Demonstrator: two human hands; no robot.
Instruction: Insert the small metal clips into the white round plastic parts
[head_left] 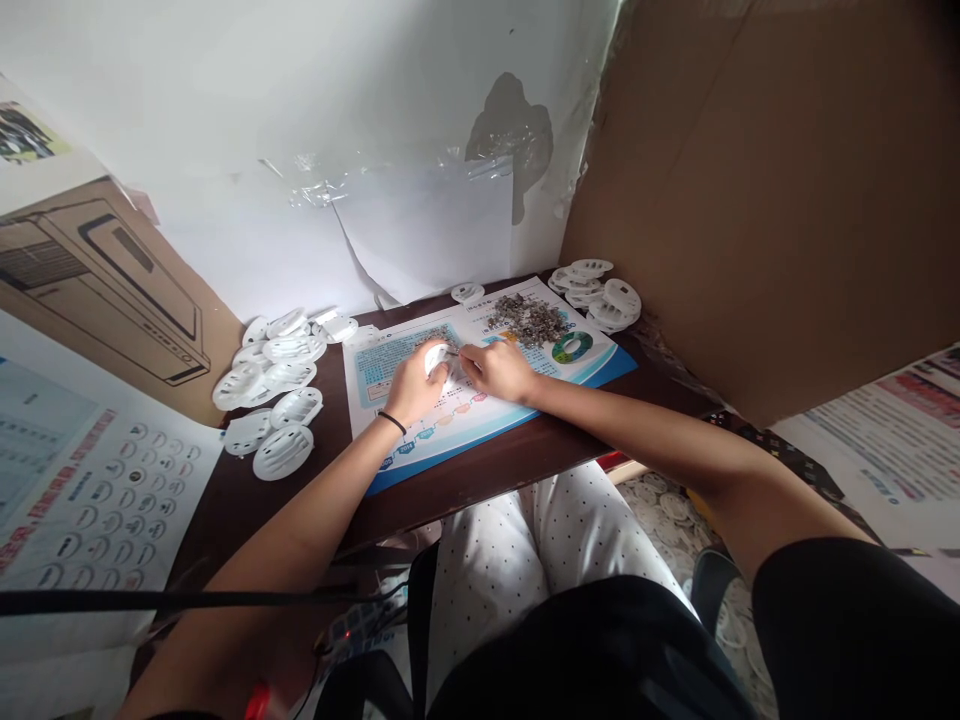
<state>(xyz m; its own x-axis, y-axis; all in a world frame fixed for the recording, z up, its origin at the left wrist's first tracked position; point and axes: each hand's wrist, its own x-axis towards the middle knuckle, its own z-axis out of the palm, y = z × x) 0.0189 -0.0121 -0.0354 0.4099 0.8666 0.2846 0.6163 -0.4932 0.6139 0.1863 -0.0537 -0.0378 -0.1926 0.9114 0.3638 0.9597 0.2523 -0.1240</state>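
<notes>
My left hand (417, 387) grips a round white plastic disc (435, 358), its thumb over the near face. Right beside it, my right hand (501, 370) has its fingers pinched together at the disc's right edge. A small metallic piece seems to show at those fingertips, too small to name. Both hands rest over a printed sheet (465, 425) on the dark table. Behind the right hand lies a heap of small metal parts (532, 320), and a few more lie just behind the left hand.
Several white plastic discs (283, 450) are piled at the table's left, more discs (600, 295) at the back right. One disc (468, 292) lies by the wall. Cardboard panels (750, 200) stand at both sides. Many discs (667, 510) lie below the table at right.
</notes>
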